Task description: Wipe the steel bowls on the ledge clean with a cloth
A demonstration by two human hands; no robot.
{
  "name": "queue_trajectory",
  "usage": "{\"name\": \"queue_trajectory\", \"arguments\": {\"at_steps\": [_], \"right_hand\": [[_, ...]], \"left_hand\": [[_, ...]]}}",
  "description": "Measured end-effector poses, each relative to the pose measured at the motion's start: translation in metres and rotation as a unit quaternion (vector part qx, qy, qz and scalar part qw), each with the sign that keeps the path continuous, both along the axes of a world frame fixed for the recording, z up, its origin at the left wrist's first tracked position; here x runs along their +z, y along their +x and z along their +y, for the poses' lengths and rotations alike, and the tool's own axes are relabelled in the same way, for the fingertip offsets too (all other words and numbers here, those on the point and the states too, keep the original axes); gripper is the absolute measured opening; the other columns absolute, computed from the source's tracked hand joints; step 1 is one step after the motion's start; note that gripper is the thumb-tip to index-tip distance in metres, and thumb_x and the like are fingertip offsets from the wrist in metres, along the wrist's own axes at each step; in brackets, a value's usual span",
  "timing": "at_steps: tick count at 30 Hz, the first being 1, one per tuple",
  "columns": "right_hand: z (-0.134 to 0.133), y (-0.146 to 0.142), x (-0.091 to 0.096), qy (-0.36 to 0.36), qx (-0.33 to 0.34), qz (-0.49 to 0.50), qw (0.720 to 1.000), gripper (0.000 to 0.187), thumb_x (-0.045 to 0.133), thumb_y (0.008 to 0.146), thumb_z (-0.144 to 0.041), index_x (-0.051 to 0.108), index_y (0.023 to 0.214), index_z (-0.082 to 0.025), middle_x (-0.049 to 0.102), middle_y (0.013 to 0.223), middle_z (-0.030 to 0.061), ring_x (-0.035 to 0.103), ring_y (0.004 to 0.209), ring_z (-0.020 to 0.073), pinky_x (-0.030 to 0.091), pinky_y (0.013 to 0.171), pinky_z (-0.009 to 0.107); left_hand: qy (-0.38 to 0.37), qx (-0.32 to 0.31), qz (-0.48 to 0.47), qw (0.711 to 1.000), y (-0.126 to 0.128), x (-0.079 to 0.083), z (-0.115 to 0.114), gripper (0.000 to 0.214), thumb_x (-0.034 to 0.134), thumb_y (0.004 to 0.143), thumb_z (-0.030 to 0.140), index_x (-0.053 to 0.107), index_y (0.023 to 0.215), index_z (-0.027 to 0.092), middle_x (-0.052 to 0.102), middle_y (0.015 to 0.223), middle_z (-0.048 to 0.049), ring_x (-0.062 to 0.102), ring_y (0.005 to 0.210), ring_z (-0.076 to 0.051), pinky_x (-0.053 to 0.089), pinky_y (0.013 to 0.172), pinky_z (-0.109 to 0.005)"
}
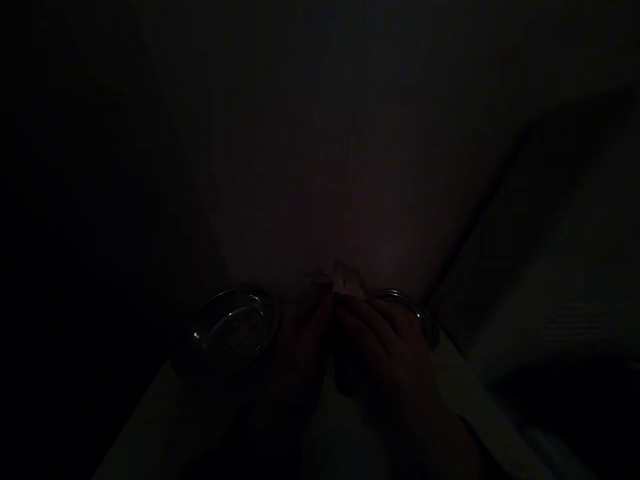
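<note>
The view is very dark. My right hand [390, 347] sits low in the middle, its fingers curled round a small pale crumpled thing [346, 280] that I cannot name. My left hand [300, 347] is a dim shape right beside it, touching the same spot; its fingers are too dark to read. A round glass dish [227, 330] with a shiny rim lies just left of the hands. Another shiny rim [410, 303] shows behind my right hand.
A pale surface [150, 427] carries the dishes and runs toward me. A large dim flat surface [340, 167] rises behind the hands. Pale shapes [560, 320] lie at the right, too dark to make out.
</note>
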State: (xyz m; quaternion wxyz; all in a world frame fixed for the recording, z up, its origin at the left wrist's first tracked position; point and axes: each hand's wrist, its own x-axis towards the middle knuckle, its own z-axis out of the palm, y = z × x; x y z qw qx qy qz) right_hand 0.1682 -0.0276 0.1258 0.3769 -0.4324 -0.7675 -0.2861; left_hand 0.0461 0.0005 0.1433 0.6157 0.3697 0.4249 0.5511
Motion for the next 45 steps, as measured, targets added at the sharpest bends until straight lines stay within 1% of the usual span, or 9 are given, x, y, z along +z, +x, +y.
{"name": "queue_trajectory", "arguments": {"at_steps": [3, 6, 13, 18, 26, 32, 37, 41, 45], "right_hand": [[0.002, 0.005, 0.003, -0.007, -0.019, 0.023, 1.0, 0.028, 0.043, 0.092, -0.016, 0.059, 0.114, -0.013, 0.068, 0.116, 0.0081, 0.054, 0.099, 0.0242, 0.042, 0.082, 0.039], [0.003, 0.006, 0.002, -0.014, -0.021, 0.023, 0.999, 0.029, 0.044, 0.092, -0.016, 0.057, 0.117, -0.013, 0.067, 0.118, 0.0087, 0.053, 0.1, 0.0251, 0.042, 0.081, 0.039], [-0.002, -0.002, -0.004, 0.001, -0.005, 0.004, 1.0, 0.029, 0.047, 0.09, -0.013, 0.06, 0.115, -0.015, 0.067, 0.118, 0.007, 0.053, 0.099, 0.0243, 0.04, 0.085, 0.04], [0.003, 0.006, 0.003, -0.016, -0.034, 0.015, 0.999, 0.029, 0.045, 0.092, -0.017, 0.058, 0.117, -0.012, 0.065, 0.121, 0.0092, 0.055, 0.1, 0.025, 0.043, 0.081, 0.039], [-0.002, -0.002, -0.003, 0.004, -0.006, 0.0, 1.0, 0.028, 0.045, 0.092, -0.015, 0.06, 0.116, -0.014, 0.067, 0.118, 0.0068, 0.053, 0.1, 0.0243, 0.042, 0.085, 0.041], [0.003, 0.007, 0.005, -0.01, -0.019, 0.022, 1.0, 0.028, 0.045, 0.093, -0.017, 0.059, 0.117, -0.01, 0.066, 0.12, 0.0104, 0.054, 0.099, 0.0254, 0.044, 0.08, 0.042], [0.001, 0.003, 0.002, -0.007, -0.011, 0.016, 1.0, 0.029, 0.045, 0.093, -0.015, 0.059, 0.118, -0.011, 0.066, 0.12, 0.0096, 0.053, 0.1, 0.0254, 0.043, 0.083, 0.042], [-0.002, -0.001, 0.0, -0.002, 0.004, 0.005, 1.0, 0.031, 0.042, 0.092, -0.015, 0.06, 0.118, -0.014, 0.066, 0.119, 0.0094, 0.053, 0.101, 0.0243, 0.043, 0.084, 0.042], [0.001, 0.007, 0.003, -0.018, -0.025, 0.019, 0.999, 0.031, 0.045, 0.091, -0.015, 0.06, 0.119, -0.014, 0.066, 0.118, 0.0095, 0.054, 0.101, 0.0244, 0.044, 0.082, 0.04]], "left_hand": [[0.007, -0.055, 0.015, 0.998, -0.001, -0.004, 0.0, 0.022, 0.065, 0.074, 0.039, 0.072, 0.089, 0.024, 0.074, 0.097, -0.0031, 0.066, 0.102, -0.021, 0.051, 0.087, -0.03], [0.008, -0.062, 0.02, 0.998, -0.002, -0.007, 0.001, 0.027, 0.066, 0.072, 0.043, 0.072, 0.089, 0.023, 0.075, 0.091, -0.0036, 0.068, 0.094, -0.022, 0.053, 0.082, -0.031], [0.022, 0.041, 0.086, 0.995, -0.008, 0.0, 0.003, 0.009, 0.073, 0.063, 0.033, 0.068, 0.061, 0.025, 0.074, 0.079, -0.0007, 0.066, 0.096, -0.021, 0.05, 0.087, -0.028], [-0.003, -0.081, 0.043, 0.996, -0.002, -0.005, -0.001, 0.028, 0.062, 0.075, 0.046, 0.072, 0.08, 0.02, 0.074, 0.088, -0.0059, 0.068, 0.094, -0.023, 0.053, 0.083, -0.033], [-0.004, 0.018, 0.066, 0.998, -0.006, -0.002, -0.004, 0.015, 0.067, 0.072, 0.038, 0.07, 0.078, 0.025, 0.073, 0.098, -0.0022, 0.065, 0.1, -0.02, 0.051, 0.088, -0.029], [0.001, -0.059, 0.057, 0.997, -0.003, -0.006, -0.005, 0.024, 0.064, 0.074, 0.044, 0.071, 0.08, 0.021, 0.074, 0.09, -0.0049, 0.068, 0.094, -0.023, 0.053, 0.086, -0.035], [0.0, -0.017, 0.055, 0.998, -0.004, 0.003, -0.004, 0.02, 0.064, 0.075, 0.04, 0.07, 0.081, 0.021, 0.073, 0.097, -0.0049, 0.066, 0.098, -0.022, 0.051, 0.088, -0.032], [-0.024, 0.028, 0.103, 0.994, -0.007, 0.009, -0.003, 0.016, 0.066, 0.073, 0.037, 0.068, 0.073, 0.022, 0.074, 0.09, -0.0049, 0.067, 0.091, -0.022, 0.052, 0.083, -0.032], [-0.008, -0.025, 0.089, 0.996, -0.004, 0.006, -0.004, 0.017, 0.065, 0.073, 0.04, 0.07, 0.071, 0.023, 0.074, 0.082, -0.0033, 0.069, 0.088, -0.021, 0.054, 0.08, -0.03]]}}
